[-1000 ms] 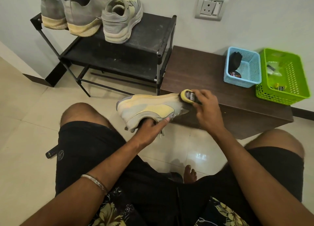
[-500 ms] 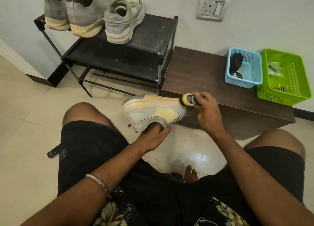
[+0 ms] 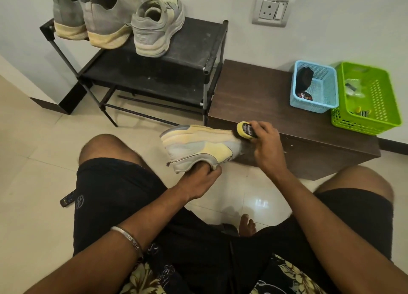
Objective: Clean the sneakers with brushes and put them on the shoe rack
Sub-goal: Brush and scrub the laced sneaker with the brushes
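I note the left hand (image 3: pixel 202 179) under the sneaker (image 3: pixel 198 148), fingers curled up into its opening, gripping it from below. Sneaker lies on its side, raised above the knees, sole toward the rack, toe end to the right. Right hand (image 3: pixel 266 147) closed round a yellow brush (image 3: pixel 245 130), fingers wrapped over its back; brush end touches the sneaker at the toe-side sole edge. Three other sneakers (image 3: pixel 159 26) sit on top of the shoe rack (image 3: pixel 198 51), heels toward me, well apart from both hands. Bench (image 3: pixel 254 95) w/ blue basket (image 3: pixel 314 87) and green basket (image 3: pixel 366 97) to the right.
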